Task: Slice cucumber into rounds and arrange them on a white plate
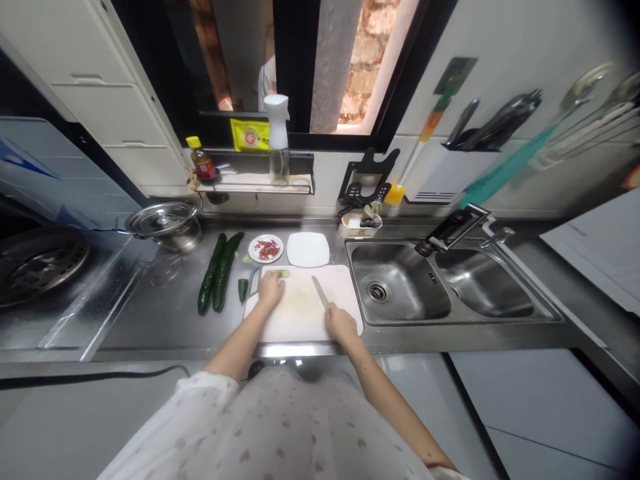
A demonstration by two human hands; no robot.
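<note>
On the white cutting board (305, 320), my left hand (271, 288) has its fingers bent over a small piece of cucumber, near the top left corner. A pale green cut face of the cucumber (285, 273) shows beside the fingertips. My right hand (342, 323) is closed round the handle of a knife (321, 292). Its blade lies low over the board's right half, pointing away from me, apart from the cucumber piece. A dark green cucumber end (243, 291) rests just left of the board. Two whole cucumbers (220, 272) lie farther left on the counter.
Behind the board stand a plate of chopped red bits (266, 249) and a white square plate (308, 249). A lidded steel pot (167, 225) is at the back left. The double sink (400, 283) adjoins the board's right side. A spray bottle (278, 143) stands on the shelf.
</note>
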